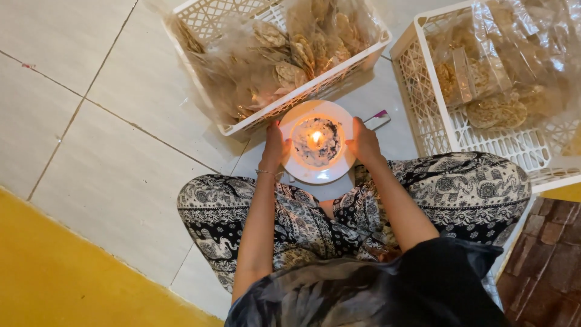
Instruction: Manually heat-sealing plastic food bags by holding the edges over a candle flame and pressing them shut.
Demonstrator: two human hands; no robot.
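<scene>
Home floor workplace: white tiles [91, 133], crates [423, 79] of bagged crackers [290, 54]

We see a floor [91, 139] of large pale tiles with thin dark joints, edged by a yellow strip [60, 278] at the lower left. On the tiles rests a white plate [318, 142] carrying a burning candle. Just beyond the plate stand two white lattice crates, the left crate [206, 18] tilted and the right crate [423, 103] near it, both stuffed with clear bags of round crackers. A small flat object [377, 119] lies just beside the plate.
</scene>
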